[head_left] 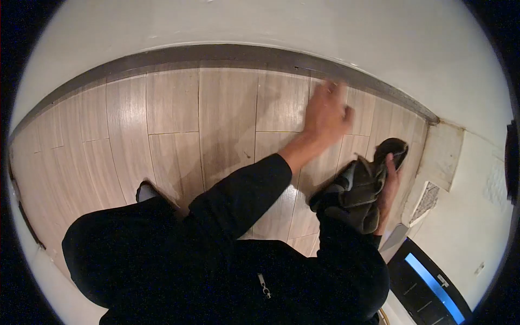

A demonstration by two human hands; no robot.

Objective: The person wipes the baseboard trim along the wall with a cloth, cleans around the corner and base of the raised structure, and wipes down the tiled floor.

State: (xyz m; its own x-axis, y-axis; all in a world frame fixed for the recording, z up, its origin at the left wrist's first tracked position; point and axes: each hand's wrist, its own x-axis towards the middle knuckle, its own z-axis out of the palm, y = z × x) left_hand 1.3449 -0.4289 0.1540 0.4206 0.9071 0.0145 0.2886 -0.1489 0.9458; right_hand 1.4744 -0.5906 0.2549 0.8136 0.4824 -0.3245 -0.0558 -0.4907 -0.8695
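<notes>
My right hand (pixel 387 195), at the right, is closed around the outer side of a dark grey shoe (pixel 360 189), with its thumb near the upper end. Folds and flaps show on the shoe; whether a foot is inside cannot be made out. My left hand (pixel 326 112) reaches across above the floor, up and to the left of the shoe, apart from it. It is blurred, with its fingers partly bent, the thumb standing away, and nothing visible in it. Black sleeves (pixel 244 189) cover both arms.
Pale wood-look floor tiles (pixel 227 108) run up to a dark baseboard (pixel 227 52) under a white wall (pixel 244 21). A foot (pixel 146 192) rests on the floor at left. At lower right stands a black device with a blue strip (pixel 430 281), near a damaged wall patch (pixel 425 203).
</notes>
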